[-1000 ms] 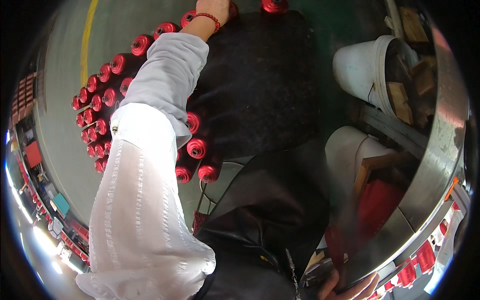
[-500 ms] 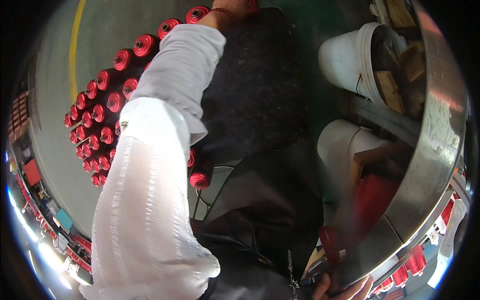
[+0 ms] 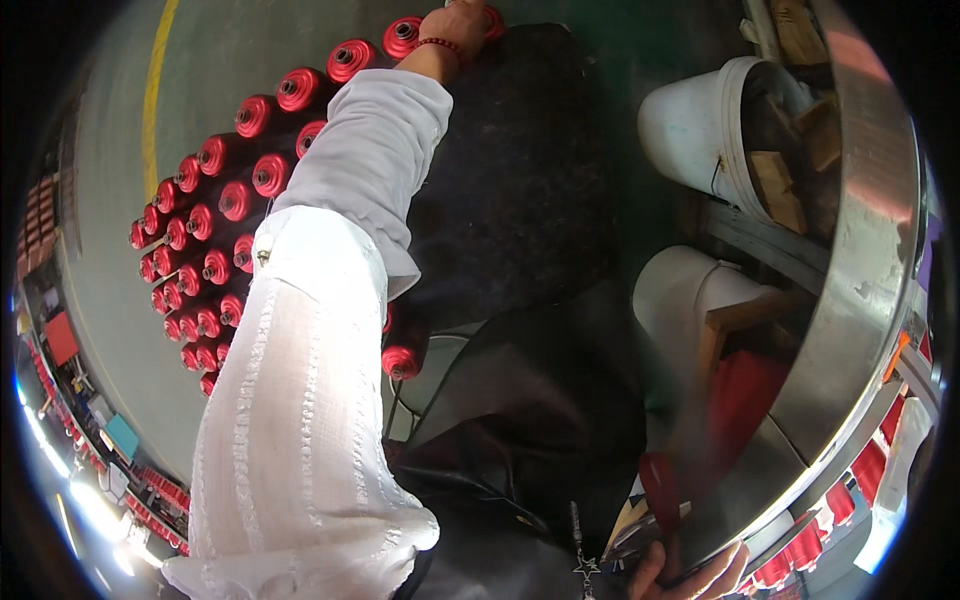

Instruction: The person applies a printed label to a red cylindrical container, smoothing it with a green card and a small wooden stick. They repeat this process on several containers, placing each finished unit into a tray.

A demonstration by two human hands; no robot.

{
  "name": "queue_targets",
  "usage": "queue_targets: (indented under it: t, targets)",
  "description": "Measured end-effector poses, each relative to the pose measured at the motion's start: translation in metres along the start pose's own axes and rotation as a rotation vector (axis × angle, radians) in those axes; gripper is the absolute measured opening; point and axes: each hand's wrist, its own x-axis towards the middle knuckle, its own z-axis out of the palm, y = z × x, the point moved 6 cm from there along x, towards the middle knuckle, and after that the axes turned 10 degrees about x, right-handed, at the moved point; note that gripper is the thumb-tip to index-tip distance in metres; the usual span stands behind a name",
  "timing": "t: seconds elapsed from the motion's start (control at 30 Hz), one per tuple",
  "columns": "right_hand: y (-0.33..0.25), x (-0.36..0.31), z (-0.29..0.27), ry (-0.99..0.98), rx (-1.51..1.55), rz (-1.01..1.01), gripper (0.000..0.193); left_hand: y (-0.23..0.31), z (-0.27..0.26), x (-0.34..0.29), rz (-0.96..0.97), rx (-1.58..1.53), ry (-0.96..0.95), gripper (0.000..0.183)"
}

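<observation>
My left hand (image 3: pixel 452 32), wearing a red bead bracelet, reaches to the far end of a row of red cylinders. Its fingers close at the top of a red cylinder (image 3: pixel 494 23), partly hidden behind the hand. Another red cylinder (image 3: pixel 402 36) with a metal neck stands just left of my wrist. Low on the right, my right hand (image 3: pixel 695 575) shows only its thumb and some fingertips, curled beside the metal-edged table. A red curved piece (image 3: pixel 659 486) runs down between thumb and fingers, but I cannot make out what they hold.
Several more red cylinders (image 3: pixel 236 200) stand packed together on the left, beside a yellow floor line (image 3: pixel 152 110). At the right are a white bucket (image 3: pixel 690 125) with wood blocks, a second white bucket (image 3: pixel 672 300) and a metal table rim (image 3: pixel 868 280). A black apron (image 3: pixel 540 400) covers my lap.
My left hand and sleeve appear slightly lower in the picture, as do the nearby cylinders. The right hand stays at the table edge, and the red piece near it has shifted slightly.
</observation>
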Motion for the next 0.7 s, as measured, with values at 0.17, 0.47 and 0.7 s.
queue_targets:
  t: [0.17, 0.47, 0.7]
  targets:
    - [0.007, -0.005, -0.004, -0.167, 0.050, 0.007, 0.068, 0.000, -0.007, -0.004, -0.107, -0.006, -0.051, 0.048]
    - [0.012, -0.022, 0.001, -0.341, 0.256, 0.102, 0.067, 0.131, -0.082, -0.224, 0.254, -0.243, 0.182, 0.074]
    - [0.011, -0.006, -0.022, -0.188, 0.279, 0.094, 0.065, 0.233, -0.203, -0.435, 0.527, -0.772, -0.226, 0.051]
